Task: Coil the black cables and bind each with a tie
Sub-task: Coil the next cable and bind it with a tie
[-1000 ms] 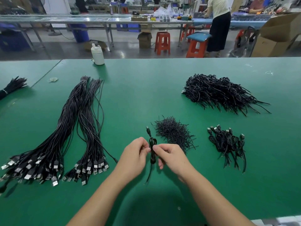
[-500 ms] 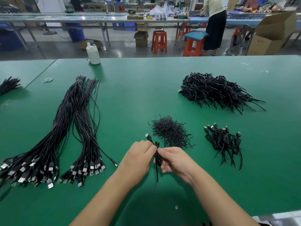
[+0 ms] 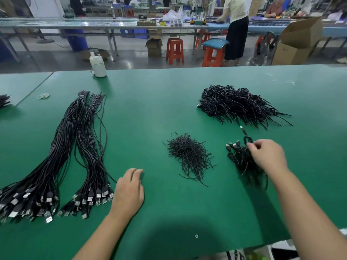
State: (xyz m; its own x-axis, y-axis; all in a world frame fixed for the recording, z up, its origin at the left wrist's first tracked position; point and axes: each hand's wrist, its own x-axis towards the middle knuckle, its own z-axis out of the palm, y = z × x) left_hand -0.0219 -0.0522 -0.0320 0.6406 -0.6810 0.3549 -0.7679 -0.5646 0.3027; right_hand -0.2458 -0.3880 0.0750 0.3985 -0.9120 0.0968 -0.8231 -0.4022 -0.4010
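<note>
Right hand (image 3: 267,156) fingers (image 3: 252,146) pinch thin glossy black coiled cable (image 3: 247,139) over small bundle pile (image 3: 242,160); left hand (image 3: 128,194) flat, fingers relaxed, on matte green table (image 3: 150,113).

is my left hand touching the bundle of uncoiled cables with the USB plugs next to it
Apart. In the head view the left hand lies on the green table, with a thin strip of green visible between it and the nearest plugs of the uncoiled cables.
</note>
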